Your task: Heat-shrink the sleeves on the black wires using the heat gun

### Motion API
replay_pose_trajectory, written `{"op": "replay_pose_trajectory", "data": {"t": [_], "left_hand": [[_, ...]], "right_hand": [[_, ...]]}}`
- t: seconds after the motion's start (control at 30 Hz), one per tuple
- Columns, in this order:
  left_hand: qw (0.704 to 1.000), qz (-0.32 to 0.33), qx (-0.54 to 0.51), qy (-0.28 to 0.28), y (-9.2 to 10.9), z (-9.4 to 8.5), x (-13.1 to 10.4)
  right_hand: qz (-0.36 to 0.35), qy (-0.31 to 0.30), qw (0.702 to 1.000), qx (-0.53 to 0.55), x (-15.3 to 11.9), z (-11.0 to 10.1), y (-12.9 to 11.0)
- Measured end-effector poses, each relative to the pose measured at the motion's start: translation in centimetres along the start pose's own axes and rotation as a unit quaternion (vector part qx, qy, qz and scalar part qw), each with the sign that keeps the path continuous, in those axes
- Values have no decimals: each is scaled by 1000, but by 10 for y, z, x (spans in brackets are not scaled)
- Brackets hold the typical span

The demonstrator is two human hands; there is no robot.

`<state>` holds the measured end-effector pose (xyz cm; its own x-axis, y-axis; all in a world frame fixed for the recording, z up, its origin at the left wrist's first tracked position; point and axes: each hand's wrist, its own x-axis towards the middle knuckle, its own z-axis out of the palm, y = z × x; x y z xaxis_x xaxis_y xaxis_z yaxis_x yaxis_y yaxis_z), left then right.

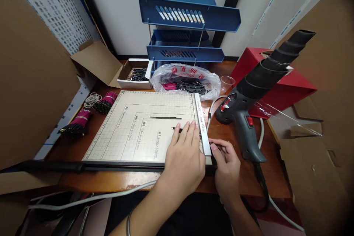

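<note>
A paper cutter (110, 143) with a cream gridded board lies on the table, its black blade arm (121, 166) down along the near edge. My left hand (185, 151) lies flat on the board's right part, fingers stretched out over a small bunch of thin black strands (177, 129). Their ends stick out past the fingers. Just beyond, a few thin black pieces (166, 117) rest on the board. My right hand (226, 162) is at the board's right edge, beside the white guide strip (203, 125). Its thumb and fingers are closed together; what they pinch is hidden.
A grey heat gun (249, 118) stands on the right, nozzle up, before a red box (284, 84). Behind the board are a plastic bag (212, 77) of pink-black bundles, a small carton (132, 83) and blue trays (185, 53). Tied bundles (79, 122) lie left.
</note>
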<state>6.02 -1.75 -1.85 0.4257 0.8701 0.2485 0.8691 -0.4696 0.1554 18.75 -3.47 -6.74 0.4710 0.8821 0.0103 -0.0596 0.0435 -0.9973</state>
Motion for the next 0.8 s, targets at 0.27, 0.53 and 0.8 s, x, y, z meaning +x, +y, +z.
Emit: {"op": "replay_pose_trajectory", "data": {"t": [0.27, 0.53, 0.8], "left_hand": [[998, 30, -12, -60, -22, -8, 17], [1000, -22, -15, 9, -5, 2, 6], [995, 89, -8, -30, -34, -17, -16]], "right_hand": [[-7, 3, 1000, -2, 1, 1, 0], [-8, 5, 1000, -1, 1, 0, 0], [-10, 7, 1000, -4, 0, 0, 0]]}}
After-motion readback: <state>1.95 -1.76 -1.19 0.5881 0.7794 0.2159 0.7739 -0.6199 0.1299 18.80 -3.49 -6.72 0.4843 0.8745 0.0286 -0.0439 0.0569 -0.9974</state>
